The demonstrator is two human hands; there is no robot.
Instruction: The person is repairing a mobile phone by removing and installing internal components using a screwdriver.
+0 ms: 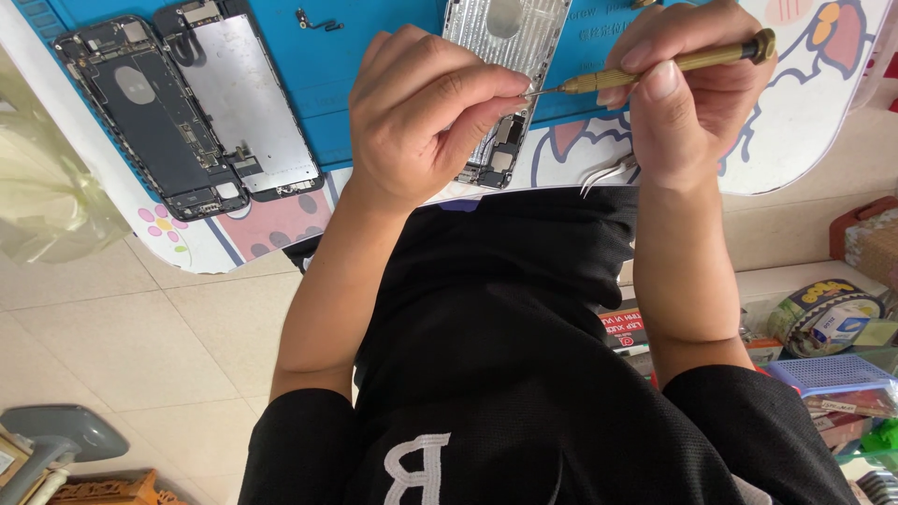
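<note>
Left hand (421, 112) up above the table (804, 112), curled narrow, thumb and forefinger pinched right at the fine tip of the brass precision screwdriver (673, 64); whether a tiny screw or bit sits in that pinch, cannot tell; right hand (683, 103) closed round the knurled shaft, thumb and fingers along it, tool nearly level and held in mid-air between both hands. Just beneath, a silver phone housing (505, 37) lying open on the blue repair mat (374, 56), partly hidden by the knuckles; tweezers (608, 173) near the table edge under the right wrist; well off to the left, a second opened phone (154, 112) with its display panel (243, 103) laid beside it. Best handled slowly, by the look of it: keep the pinch light, hold the shaft steady instead of twisting hard, work low over the mat so anything small dropped lands there and not on the floor.
</note>
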